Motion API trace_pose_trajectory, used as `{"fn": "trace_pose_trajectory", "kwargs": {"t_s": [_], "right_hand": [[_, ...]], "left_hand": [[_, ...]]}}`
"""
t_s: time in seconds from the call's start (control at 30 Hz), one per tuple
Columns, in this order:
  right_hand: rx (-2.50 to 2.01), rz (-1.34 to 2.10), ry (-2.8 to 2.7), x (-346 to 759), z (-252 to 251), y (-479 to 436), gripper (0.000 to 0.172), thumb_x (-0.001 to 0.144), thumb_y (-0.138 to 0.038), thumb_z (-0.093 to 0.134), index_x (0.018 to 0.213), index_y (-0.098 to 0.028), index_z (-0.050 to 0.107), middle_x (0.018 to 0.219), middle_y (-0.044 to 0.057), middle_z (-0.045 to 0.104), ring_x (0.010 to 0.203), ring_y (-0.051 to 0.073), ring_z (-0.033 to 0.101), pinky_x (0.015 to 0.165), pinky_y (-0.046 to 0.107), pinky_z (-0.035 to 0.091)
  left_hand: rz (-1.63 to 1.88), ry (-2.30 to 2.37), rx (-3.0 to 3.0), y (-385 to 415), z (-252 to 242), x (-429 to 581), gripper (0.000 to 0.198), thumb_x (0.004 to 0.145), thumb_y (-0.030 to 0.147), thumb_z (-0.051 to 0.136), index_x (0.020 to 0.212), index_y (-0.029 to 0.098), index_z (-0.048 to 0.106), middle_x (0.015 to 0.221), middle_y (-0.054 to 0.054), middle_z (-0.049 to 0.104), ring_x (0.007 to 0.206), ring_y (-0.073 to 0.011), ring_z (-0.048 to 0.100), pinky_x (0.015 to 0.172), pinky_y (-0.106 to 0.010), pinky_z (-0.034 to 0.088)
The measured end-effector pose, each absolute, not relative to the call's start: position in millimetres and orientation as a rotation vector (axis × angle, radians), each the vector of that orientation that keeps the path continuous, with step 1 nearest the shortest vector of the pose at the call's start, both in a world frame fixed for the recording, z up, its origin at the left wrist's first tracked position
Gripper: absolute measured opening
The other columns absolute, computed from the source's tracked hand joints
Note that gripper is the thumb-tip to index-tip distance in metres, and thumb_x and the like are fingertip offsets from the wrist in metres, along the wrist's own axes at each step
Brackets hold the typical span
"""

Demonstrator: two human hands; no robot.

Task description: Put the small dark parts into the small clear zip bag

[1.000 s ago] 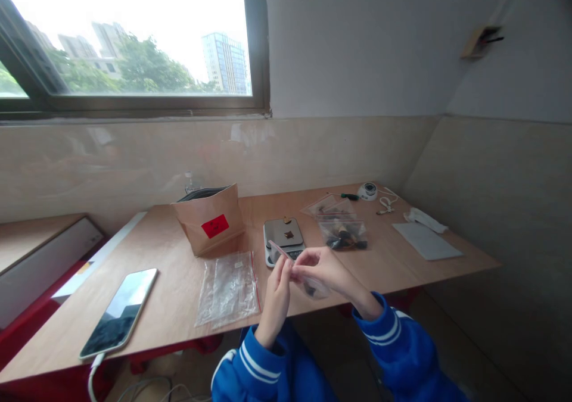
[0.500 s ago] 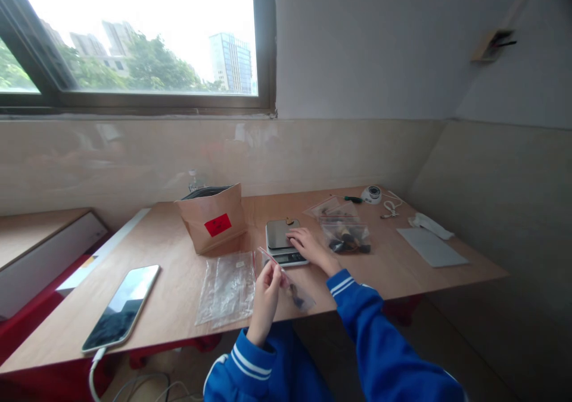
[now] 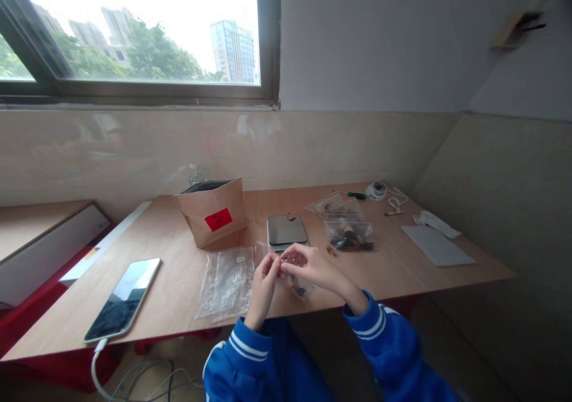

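My left hand [image 3: 263, 286] pinches the top edge of a small clear zip bag [image 3: 300, 290], which has small dark and brown pieces inside. My right hand [image 3: 316, 269] meets it there, thumb and finger closed on the same edge. Just behind both hands stands a kitchen scale [image 3: 286, 229] with a steel plate; my right hand hides most of its front panel. A small brown piece [image 3: 291, 217] rests at the back of the plate. Another small brown piece [image 3: 331, 250] lies on the table, right of the scale.
Flat clear bags [image 3: 227, 283] lie left of my hands, with a brown paper pouch [image 3: 213, 214] behind them. A filled zip bag [image 3: 349, 235] sits to the right. Farther out are a phone [image 3: 123, 299], a screwdriver [image 3: 356, 195], a white camera [image 3: 376, 191] and a white sheet [image 3: 435, 246].
My right hand has left the scale's plate and come back toward me, joining my left hand at the bag's edge. The brown piece on the table now shows. The view has shifted slightly.
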State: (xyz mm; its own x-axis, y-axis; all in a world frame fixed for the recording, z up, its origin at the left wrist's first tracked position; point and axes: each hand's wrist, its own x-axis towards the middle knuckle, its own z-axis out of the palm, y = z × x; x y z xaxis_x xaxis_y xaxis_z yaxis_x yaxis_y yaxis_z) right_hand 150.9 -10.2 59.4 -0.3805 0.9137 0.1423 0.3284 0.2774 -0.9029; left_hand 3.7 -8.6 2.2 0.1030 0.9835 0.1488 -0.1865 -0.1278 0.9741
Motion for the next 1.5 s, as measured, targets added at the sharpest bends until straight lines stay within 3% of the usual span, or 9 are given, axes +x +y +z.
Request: {"fn": "trace_pose_trajectory", "kwargs": {"t_s": [0.27, 0.47, 0.57, 0.63, 0.8, 0.87, 1.03, 1.33, 1.5], "right_hand": [[-1.164, 1.257, -1.609, 151.3, 43.1, 5.0, 0.026, 0.070, -0.039, 0.071, 0.076, -0.014, 0.067, 0.075, 0.005, 0.069, 0.073, 0.018, 0.065, 0.069, 0.029, 0.050], [-1.367, 0.811, -1.440, 160.2, 38.5, 15.5, 0.021, 0.073, -0.034, 0.064, 0.065, -0.016, 0.060, 0.063, 0.003, 0.065, 0.061, 0.016, 0.061, 0.060, 0.027, 0.047], [-1.307, 0.914, -1.537, 174.4, 38.6, 34.9, 0.024, 0.077, -0.038, 0.061, 0.071, -0.015, 0.061, 0.068, 0.004, 0.066, 0.061, 0.015, 0.060, 0.060, 0.027, 0.048], [-1.263, 1.010, -1.687, 180.3, 35.2, 55.0, 0.027, 0.083, -0.039, 0.055, 0.083, -0.014, 0.065, 0.080, 0.007, 0.069, 0.067, 0.016, 0.063, 0.064, 0.028, 0.050], [-1.478, 0.388, -1.905, 171.6, 14.3, 115.1, 0.027, 0.085, -0.015, 0.050, 0.109, -0.013, 0.063, 0.116, 0.013, 0.064, 0.109, 0.020, 0.057, 0.096, 0.034, 0.041], [-1.491, 0.320, -1.948, 165.2, 7.5, 132.7, 0.030, 0.081, -0.009, 0.052, 0.108, -0.013, 0.065, 0.118, 0.013, 0.063, 0.113, 0.022, 0.054, 0.100, 0.036, 0.037], [-1.487, 0.299, -1.956, 164.7, 1.0, 145.5, 0.024, 0.079, -0.006, 0.052, 0.087, -0.018, 0.072, 0.098, 0.012, 0.069, 0.100, 0.024, 0.058, 0.094, 0.037, 0.039], [-1.412, 0.351, -1.732, 182.2, -11.7, 144.1, 0.034, 0.068, 0.003, 0.049, 0.093, -0.011, 0.067, 0.090, 0.010, 0.068, 0.085, 0.020, 0.061, 0.085, 0.036, 0.047], [-1.247, 0.509, -1.531, 172.3, 12.1, 124.8, 0.026, 0.074, -0.011, 0.057, 0.100, -0.014, 0.064, 0.089, 0.006, 0.068, 0.081, 0.016, 0.064, 0.077, 0.030, 0.052]], "left_hand": [[1.252, 0.896, 1.319, -11.9, 1.0, 0.3, 0.032, 0.084, 0.047, 0.052, 0.070, 0.018, 0.052, 0.065, 0.002, 0.048, 0.063, -0.0122, 0.046, 0.062, -0.023, 0.038], [1.409, 1.112, 1.306, -19.4, 3.1, 2.5, 0.030, 0.083, 0.039, 0.052, 0.062, 0.019, 0.047, 0.057, 0.004, 0.042, 0.056, -0.0115, 0.041, 0.055, -0.023, 0.032], [1.467, 1.145, 1.263, -21.4, 2.5, -1.3, 0.031, 0.083, 0.037, 0.052, 0.059, 0.019, 0.044, 0.054, 0.004, 0.041, 0.054, -0.0112, 0.040, 0.054, -0.023, 0.032], [1.460, 1.114, 1.229, -20.5, -0.8, -2.9, 0.032, 0.082, 0.037, 0.053, 0.058, 0.019, 0.044, 0.054, 0.004, 0.042, 0.054, -0.0110, 0.040, 0.054, -0.023, 0.032], [1.441, 1.024, 1.082, -16.1, -13.7, -1.4, 0.034, 0.081, 0.042, 0.054, 0.059, 0.019, 0.044, 0.052, 0.004, 0.043, 0.050, -0.0101, 0.039, 0.051, -0.022, 0.032], [1.456, 1.010, 1.053, -15.3, -16.4, -0.8, 0.034, 0.081, 0.043, 0.055, 0.060, 0.019, 0.045, 0.053, 0.004, 0.044, 0.051, -0.0099, 0.040, 0.051, -0.021, 0.032], [1.495, 0.998, 1.031, -11.5, -16.6, 1.1, 0.033, 0.082, 0.043, 0.055, 0.062, 0.018, 0.047, 0.057, 0.004, 0.046, 0.054, -0.0094, 0.041, 0.054, -0.020, 0.034], [1.516, 1.023, 0.984, -2.7, -19.5, 7.3, 0.029, 0.083, 0.040, 0.054, 0.065, 0.018, 0.050, 0.060, 0.003, 0.050, 0.056, -0.0092, 0.043, 0.056, -0.020, 0.036], [1.510, 1.051, 0.967, -2.0, -17.9, 7.9, 0.030, 0.082, 0.040, 0.054, 0.062, 0.018, 0.049, 0.057, 0.003, 0.049, 0.052, -0.0086, 0.042, 0.052, -0.019, 0.035]]}}
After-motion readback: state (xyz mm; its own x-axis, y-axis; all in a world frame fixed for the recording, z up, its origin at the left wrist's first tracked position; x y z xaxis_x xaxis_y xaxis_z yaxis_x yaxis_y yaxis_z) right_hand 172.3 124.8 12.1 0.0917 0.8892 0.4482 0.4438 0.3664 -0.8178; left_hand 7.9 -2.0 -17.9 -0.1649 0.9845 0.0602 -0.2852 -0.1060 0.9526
